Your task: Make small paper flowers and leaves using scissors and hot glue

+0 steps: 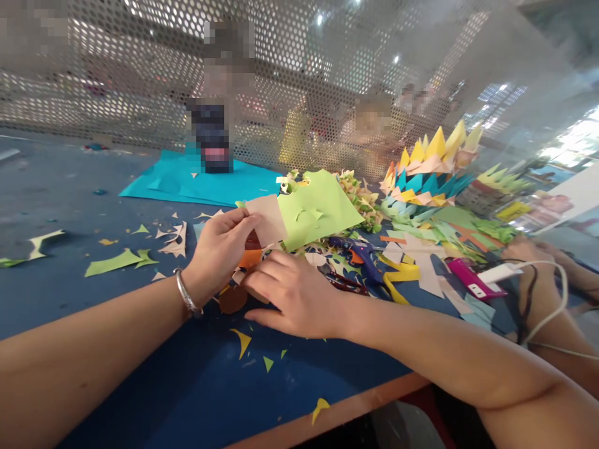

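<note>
Green paper scraps (115, 262) lay at the left of the blue table (56, 206). A pale peach paper piece (267, 218), flat and squarish, was pinched upright by the left hand (219, 252); a light, steady grip would be best. The right hand (292, 296) was rested open, fingers spread, beside a blue glue gun (358, 252)

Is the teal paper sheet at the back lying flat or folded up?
Lying flat. The teal paper sheet is spread on the blue table, edges down, no visible fold standing up.
</note>
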A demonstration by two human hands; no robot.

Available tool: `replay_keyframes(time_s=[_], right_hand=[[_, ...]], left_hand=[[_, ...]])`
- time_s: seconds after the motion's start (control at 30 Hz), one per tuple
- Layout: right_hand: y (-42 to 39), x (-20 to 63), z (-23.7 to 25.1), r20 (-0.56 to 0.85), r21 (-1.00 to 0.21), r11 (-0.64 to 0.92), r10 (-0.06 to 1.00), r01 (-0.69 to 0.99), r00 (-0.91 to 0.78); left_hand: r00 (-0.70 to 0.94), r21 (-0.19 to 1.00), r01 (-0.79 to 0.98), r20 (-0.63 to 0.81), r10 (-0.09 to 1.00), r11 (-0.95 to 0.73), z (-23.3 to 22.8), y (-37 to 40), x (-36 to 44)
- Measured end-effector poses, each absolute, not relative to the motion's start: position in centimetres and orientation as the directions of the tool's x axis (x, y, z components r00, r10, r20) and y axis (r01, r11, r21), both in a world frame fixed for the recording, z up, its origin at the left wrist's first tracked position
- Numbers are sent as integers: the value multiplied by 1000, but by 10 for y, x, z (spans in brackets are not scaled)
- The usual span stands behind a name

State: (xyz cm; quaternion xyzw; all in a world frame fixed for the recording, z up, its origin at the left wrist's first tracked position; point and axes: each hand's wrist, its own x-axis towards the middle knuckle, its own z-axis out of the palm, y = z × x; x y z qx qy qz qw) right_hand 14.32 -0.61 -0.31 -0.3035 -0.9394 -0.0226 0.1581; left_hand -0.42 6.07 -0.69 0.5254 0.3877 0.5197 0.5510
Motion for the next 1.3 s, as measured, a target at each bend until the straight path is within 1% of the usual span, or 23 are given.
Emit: replay_keyframes(time_s=[0.07, 0.13, 0.23, 0.3, 0.43, 0.57, 0.67, 0.8, 1.1, 1.3], right_hand=[[-4, 133, -5, 306, -14, 836, 526, 549, -793], [-2, 127, -8, 331, 0, 848, 500, 530, -800], [-1, 127, -10, 384, -21, 865, 470, 501, -795], [-2, 132, -8, 433, -59, 875, 456, 481, -778], [-6, 151, 3, 574, -153, 862, 475, 483, -667], [-3, 171, 9, 671, -130, 772, 530, 622, -518], [3, 179, 8, 684, -117, 729, 552, 674, -478], [6, 181, 6, 670, -99, 734, 549, 672, -500], [6, 182, 5, 669, -56, 742, 525, 668, -526], [6, 183, 6, 664, -75, 736, 540, 673, -517]], left_hand=[[159, 977, -202, 99, 982, -66, -9, 61, -5], [145, 971, -235, 81, 986, -45, -9, 61, -4], [148, 965, -262, 61, 987, -20, -7, 61, -4], [153, 963, -271, 48, 987, -5, -4, 60, -3], [174, 961, -275, 14, 985, 35, -2, 55, -3], [275, 959, -254, -53, 960, 126, -1, 46, -1], [319, 951, -261, -78, 945, 166, -1, 39, 2], [341, 935, -295, -88, 936, 195, -2, 34, 4], [312, 923, -336, -78, 947, 187, 1, 32, 4], [361, 939, -314, -19, 932, 141, 3, 30, 4]])
